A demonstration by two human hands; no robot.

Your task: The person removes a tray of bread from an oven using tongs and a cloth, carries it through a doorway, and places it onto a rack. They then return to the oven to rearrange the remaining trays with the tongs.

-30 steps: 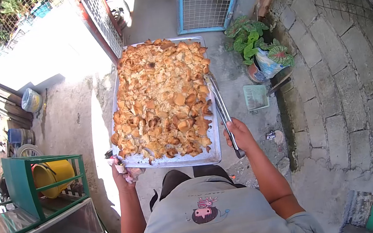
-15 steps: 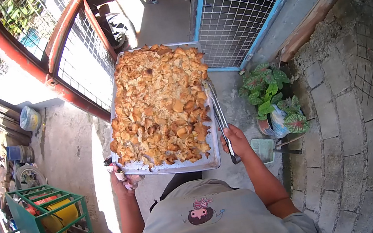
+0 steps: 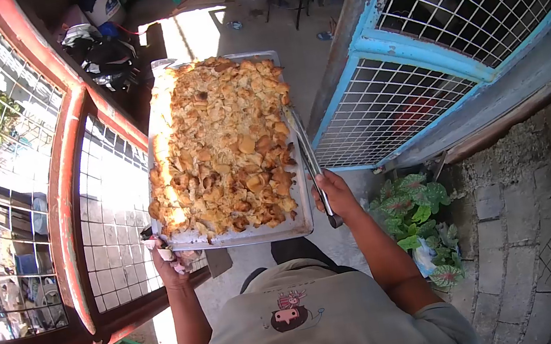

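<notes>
One tray (image 3: pixel 239 236) of browned bread pieces (image 3: pixel 223 148) is carried at chest height by two hands.
Its near left corner is gripped through a cloth by the left hand (image 3: pixel 168 257); the right edge and one pair of tongs (image 3: pixel 309 160) are clasped together by the right hand (image 3: pixel 334 194).

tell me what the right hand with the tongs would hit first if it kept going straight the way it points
The right hand and its tongs point forward along the tray's right edge. Past the tong tips the ground looks open; the blue mesh gate lies just right of that line, though depth is hard to judge.
</notes>
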